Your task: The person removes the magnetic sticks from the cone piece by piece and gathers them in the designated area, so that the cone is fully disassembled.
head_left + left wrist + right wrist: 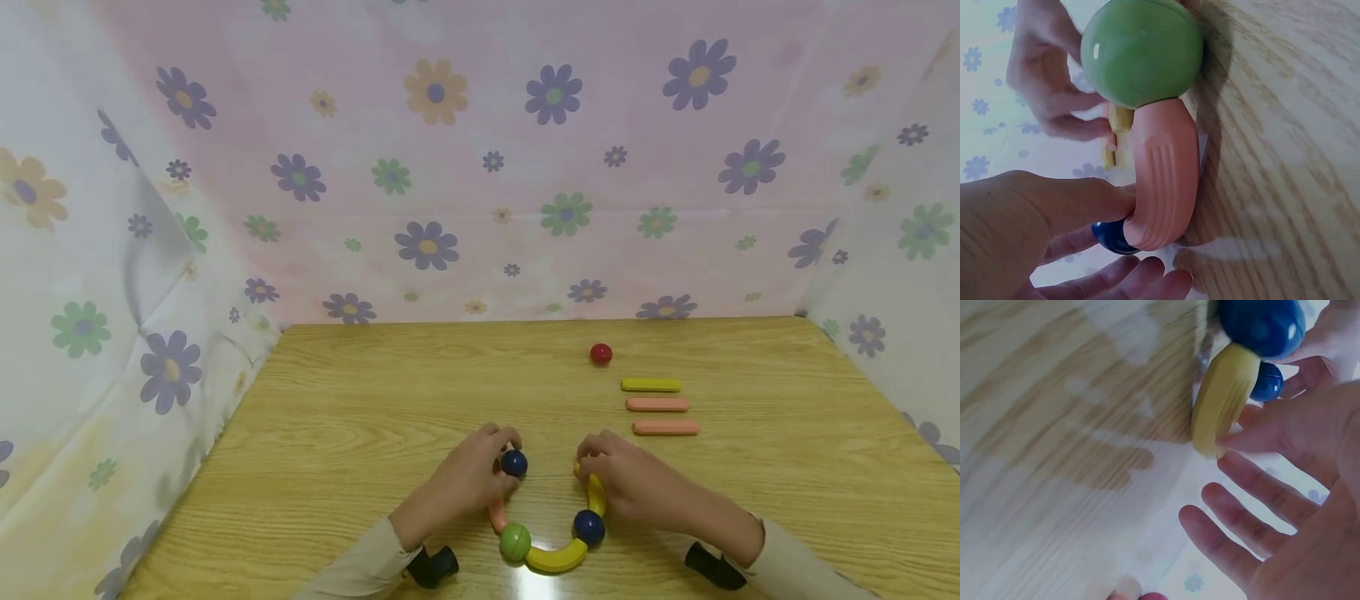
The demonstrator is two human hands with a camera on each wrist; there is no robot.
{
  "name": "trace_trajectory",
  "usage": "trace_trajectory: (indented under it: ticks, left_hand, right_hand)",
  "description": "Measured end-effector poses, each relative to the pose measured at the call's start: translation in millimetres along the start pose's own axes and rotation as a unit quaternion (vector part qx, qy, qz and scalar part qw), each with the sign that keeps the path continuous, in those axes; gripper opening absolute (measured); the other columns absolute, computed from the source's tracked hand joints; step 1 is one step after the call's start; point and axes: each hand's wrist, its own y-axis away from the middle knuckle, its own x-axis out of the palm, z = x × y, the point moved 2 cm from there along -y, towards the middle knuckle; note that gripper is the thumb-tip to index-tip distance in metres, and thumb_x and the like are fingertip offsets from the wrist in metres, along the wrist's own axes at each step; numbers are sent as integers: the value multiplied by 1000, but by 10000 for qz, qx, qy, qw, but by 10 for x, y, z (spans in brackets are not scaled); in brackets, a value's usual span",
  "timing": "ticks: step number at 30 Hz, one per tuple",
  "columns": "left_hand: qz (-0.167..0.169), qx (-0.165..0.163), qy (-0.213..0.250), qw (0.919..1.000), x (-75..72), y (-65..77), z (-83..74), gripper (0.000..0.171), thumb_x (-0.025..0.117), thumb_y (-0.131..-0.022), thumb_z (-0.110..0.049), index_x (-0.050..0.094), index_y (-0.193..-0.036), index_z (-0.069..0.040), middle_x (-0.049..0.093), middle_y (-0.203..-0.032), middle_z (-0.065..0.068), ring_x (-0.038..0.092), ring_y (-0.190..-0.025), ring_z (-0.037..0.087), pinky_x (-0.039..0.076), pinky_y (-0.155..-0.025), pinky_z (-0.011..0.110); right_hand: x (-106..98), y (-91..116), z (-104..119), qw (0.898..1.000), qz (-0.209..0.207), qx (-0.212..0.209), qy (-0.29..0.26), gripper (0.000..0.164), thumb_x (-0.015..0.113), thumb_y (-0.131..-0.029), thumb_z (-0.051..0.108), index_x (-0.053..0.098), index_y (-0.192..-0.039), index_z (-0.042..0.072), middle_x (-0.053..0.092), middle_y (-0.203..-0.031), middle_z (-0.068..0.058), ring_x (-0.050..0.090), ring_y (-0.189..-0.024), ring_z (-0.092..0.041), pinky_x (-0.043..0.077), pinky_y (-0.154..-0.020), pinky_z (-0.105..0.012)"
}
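Observation:
In the head view a U-shaped chain of balls and curved bars lies near the front. My left hand [471, 468] grips a dark blue ball [514, 463] at the chain's left end, its thumb by the salmon curved bar [1163, 178]. That bar joins a green ball [515, 542]. From there a yellow curved bar [557, 557] runs along the bottom to a second dark blue ball [589, 527]. On the right, my right hand [637, 483] pinches another yellow curved bar [1225, 400] between thumb and index finger; its remaining fingers are spread.
Beyond my right hand lie a straight yellow bar [651, 385] and two salmon bars [657, 404], roughly parallel. A red ball [601, 354] sits farther back. Flower-patterned cloth [465, 167] stands around the back and sides of the wooden table [337, 400].

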Motion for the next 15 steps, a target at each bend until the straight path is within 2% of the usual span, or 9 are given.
trace_trajectory:
  ticks: [6, 12, 15]
  left_hand:
    - [-145, -39, 103, 9998, -27, 1, 66, 28, 75, -80, -13, 61, -103, -12, 55, -92, -1, 52, -74, 10, 44, -61, 22]
    - [-292, -151, 144, 9994, -62, 2, 119, 28, 74, -79, -15, 60, -102, -10, 56, -89, 0, 50, -68, 9, 43, -56, 22]
    - [-399, -165, -41, 9991, -73, 21, 119, 29, 75, -78, -15, 60, -103, -10, 56, -89, 2, 49, -70, 11, 43, -57, 23]
  right_hand:
    - [-54, 100, 7, 9993, -81, -249, 252, 32, 59, -75, -10, 68, -79, 21, 59, -101, 1, 51, -89, -15, 50, -73, -33]
    - [-87, 172, -23, 9987, -125, -360, 340, 35, 60, -70, -12, 64, -78, 22, 59, -106, 0, 52, -95, -17, 50, -77, -36]
    - [-99, 206, -24, 9983, -108, -473, 308, 34, 68, -68, -8, 62, -78, 24, 60, -108, -1, 52, -99, -19, 50, -78, -38]
